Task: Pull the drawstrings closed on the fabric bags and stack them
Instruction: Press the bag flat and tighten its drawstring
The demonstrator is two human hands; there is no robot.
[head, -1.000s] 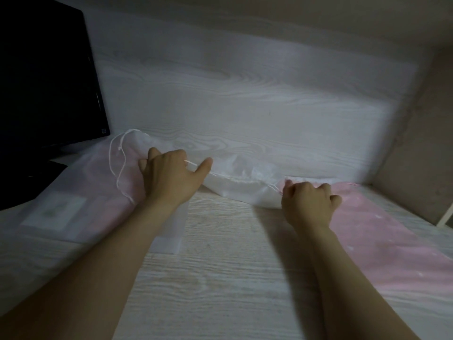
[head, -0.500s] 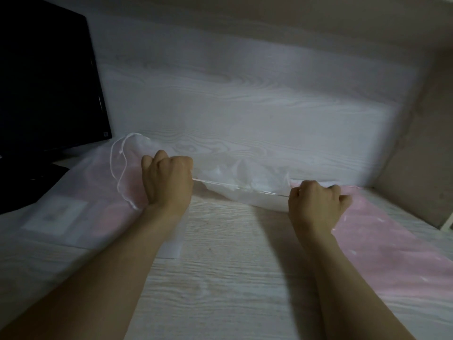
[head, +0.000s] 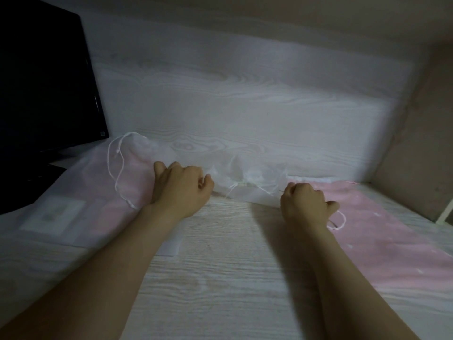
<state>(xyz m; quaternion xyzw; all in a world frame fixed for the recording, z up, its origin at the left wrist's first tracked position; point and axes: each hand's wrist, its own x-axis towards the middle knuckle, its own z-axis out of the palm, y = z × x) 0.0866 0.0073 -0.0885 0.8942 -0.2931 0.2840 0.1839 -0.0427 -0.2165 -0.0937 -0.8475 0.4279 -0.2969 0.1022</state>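
Note:
A sheer white drawstring bag (head: 247, 182) lies bunched against the back panel between my hands, its mouth gathered tight at the middle. My left hand (head: 181, 190) has its fingers curled at the bag's left side, by the cord. My right hand (head: 306, 204) is a fist gripping the white drawstring (head: 339, 223), which loops out past the thumb. A second sheer bag with pink contents (head: 93, 190) lies flat at the left, its white cord (head: 115, 168) loose on top.
A pink fabric bag (head: 382, 241) lies flat on the right of the pale wooden desk (head: 220, 278). A black monitor (head: 44, 82) stands at the back left. A beige side wall (head: 416, 143) closes the right.
Both hands pulled the cord outward; the white bag's mouth went from spread wide to cinched into a tight bunch. A loop of cord now trails from my right fist.

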